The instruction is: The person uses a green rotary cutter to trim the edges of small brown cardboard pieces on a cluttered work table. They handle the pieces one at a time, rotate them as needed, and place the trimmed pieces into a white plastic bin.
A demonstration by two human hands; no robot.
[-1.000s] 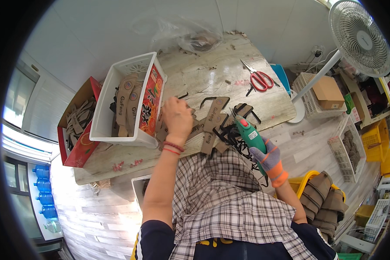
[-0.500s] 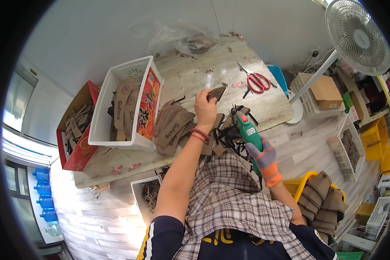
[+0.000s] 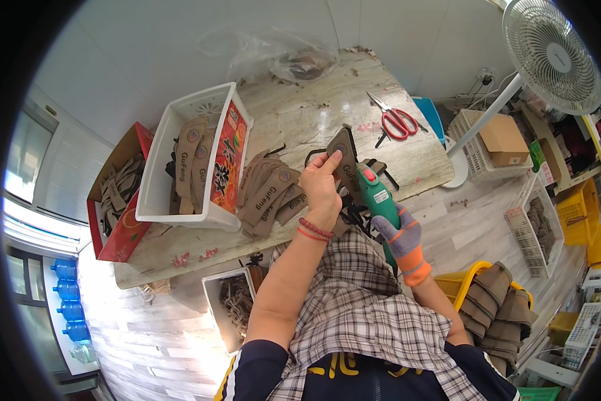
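Note:
My left hand is bare, with red beads at the wrist. Its thumb and fingers pinch a long brown fabric piece that has a round mark, printing and black edging. In a grey and orange glove, my right hand grips a green electric cutter with a red button. The cutter's head lies against the right side of the fabric piece, which hides its tip. Left of my left hand, similar brown pieces overlap in a pile on the table. Black trimmings lie beneath the tool.
Red-handled scissors lie on the worn table. A white basket and a red box hold more pieces at left. A fan stands at right, beyond a yellow basket of brown pieces. A scrap bin sits below.
My left hand has come nearer to me, and the fabric piece is now turned with its printed side up, beside the cutter. My right hand has shifted slightly left and down.

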